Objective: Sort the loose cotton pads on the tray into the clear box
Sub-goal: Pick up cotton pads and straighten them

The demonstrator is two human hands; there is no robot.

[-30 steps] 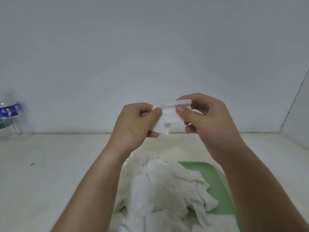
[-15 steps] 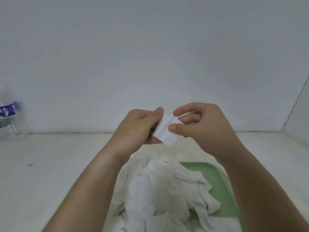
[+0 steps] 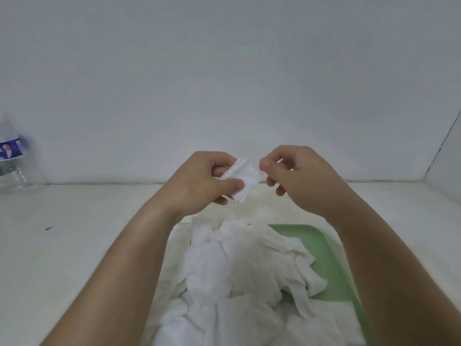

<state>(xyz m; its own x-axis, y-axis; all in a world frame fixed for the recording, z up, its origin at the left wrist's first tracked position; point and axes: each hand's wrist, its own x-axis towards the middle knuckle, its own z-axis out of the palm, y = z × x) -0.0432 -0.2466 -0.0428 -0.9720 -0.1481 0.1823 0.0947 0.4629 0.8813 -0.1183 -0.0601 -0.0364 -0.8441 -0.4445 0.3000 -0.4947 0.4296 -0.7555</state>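
- left hand (image 3: 199, 182) pinches pad stack (image 3: 247, 179), thumb on top
- right hand (image 3: 301, 178) nips stack's right edge
- stack held above tray's far edge
- loose pads (image 3: 237, 270) heaped on green tray (image 3: 326, 260), near edge of table (image 3: 74, 245)

The cotton pads (image 3: 239, 270) are white, the tray (image 3: 321, 248) pale green, the bottle (image 3: 22, 176) clear with a blue label (image 3: 11, 149).
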